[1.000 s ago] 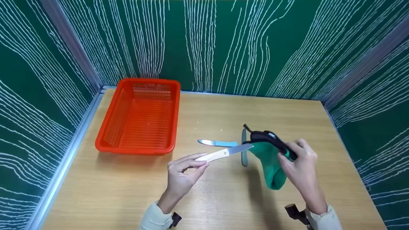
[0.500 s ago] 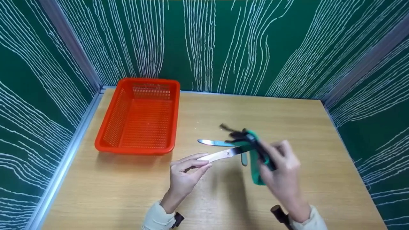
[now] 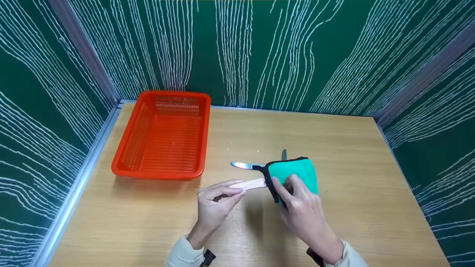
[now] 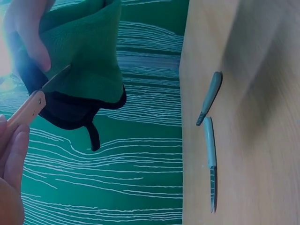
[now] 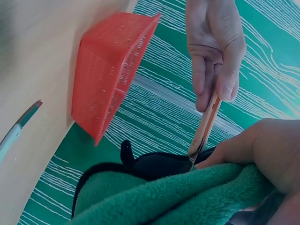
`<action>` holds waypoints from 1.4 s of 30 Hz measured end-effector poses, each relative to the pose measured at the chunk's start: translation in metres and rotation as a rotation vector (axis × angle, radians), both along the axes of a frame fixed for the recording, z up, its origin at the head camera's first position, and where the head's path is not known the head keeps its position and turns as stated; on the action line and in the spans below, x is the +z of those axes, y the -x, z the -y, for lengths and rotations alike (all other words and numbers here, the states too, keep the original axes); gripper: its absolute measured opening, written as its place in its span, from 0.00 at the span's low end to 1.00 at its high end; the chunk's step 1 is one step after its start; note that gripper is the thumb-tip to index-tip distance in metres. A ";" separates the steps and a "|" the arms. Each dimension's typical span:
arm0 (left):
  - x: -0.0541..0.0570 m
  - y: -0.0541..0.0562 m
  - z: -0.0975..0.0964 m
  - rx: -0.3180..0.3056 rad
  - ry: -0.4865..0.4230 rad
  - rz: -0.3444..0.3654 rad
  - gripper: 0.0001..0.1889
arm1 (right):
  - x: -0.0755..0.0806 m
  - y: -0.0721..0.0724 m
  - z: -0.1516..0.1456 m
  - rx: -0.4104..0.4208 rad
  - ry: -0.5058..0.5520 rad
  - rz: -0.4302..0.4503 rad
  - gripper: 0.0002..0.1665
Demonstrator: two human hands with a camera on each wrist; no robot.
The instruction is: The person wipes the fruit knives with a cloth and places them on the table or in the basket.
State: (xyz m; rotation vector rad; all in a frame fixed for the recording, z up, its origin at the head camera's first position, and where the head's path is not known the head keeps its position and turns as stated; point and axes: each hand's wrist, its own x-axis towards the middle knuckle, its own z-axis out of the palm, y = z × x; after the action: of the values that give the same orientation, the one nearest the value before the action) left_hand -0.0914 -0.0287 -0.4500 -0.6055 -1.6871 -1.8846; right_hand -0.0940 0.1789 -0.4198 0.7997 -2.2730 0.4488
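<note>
My left hand [image 3: 215,205] pinches the pale handle of a small knife [image 3: 252,184] between thumb and fingers. My right hand [image 3: 304,211] grips a green cloth [image 3: 310,176] with black edging and a black loop. In the head view the cloth covers the knife's blade. The left wrist view shows the blade tip lying against the cloth, near the right thumb. From the right wrist, the blade runs down to the black-edged part of the cloth [image 5: 154,197]. Both hands are raised over the table.
Below the cloth lie a light-blue-handled knife [image 4: 211,143] and a grey-green-handled knife [image 4: 213,93], both partly covered in the head view. A red plastic basket [image 3: 202,148] stands at the back left. Small white specks dot the wooden table [image 3: 334,137]. Green walls with white lines enclose it.
My right hand has brought the cloth leftward from beside the knife onto its blade, and the cloth has turned over to show its green face. The left hand has barely moved.
</note>
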 end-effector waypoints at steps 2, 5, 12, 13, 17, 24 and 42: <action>-0.001 -0.001 0.000 0.002 -0.002 0.009 0.10 | 0.000 0.000 -0.002 -0.025 -0.025 -0.008 0.33; -0.001 -0.001 0.000 0.004 0.001 0.019 0.10 | 0.000 -0.001 -0.005 -0.058 -0.037 -0.011 0.34; -0.001 0.000 0.002 -0.004 -0.008 0.016 0.09 | -0.001 -0.002 -0.014 -0.099 -0.040 0.022 0.35; -0.001 0.000 0.003 -0.003 -0.009 0.013 0.09 | -0.001 -0.001 -0.015 -0.102 -0.036 0.024 0.36; -0.005 0.004 0.005 -0.016 -0.028 0.000 0.10 | -0.005 0.002 -0.021 -0.123 -0.016 0.019 0.36; -0.032 0.014 0.009 -0.002 -0.034 -0.006 0.11 | -0.013 0.014 -0.038 -0.170 0.060 0.032 0.25; -0.036 0.017 0.009 -0.004 -0.040 -0.035 0.12 | 0.001 0.023 -0.073 -0.281 0.503 0.119 0.08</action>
State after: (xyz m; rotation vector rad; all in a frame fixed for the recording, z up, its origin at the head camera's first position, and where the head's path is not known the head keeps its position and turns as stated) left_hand -0.1083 -0.0382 -0.4863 -0.6227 -1.6236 -1.8945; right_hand -0.1168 0.2522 -0.4190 0.2030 -2.1907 0.9027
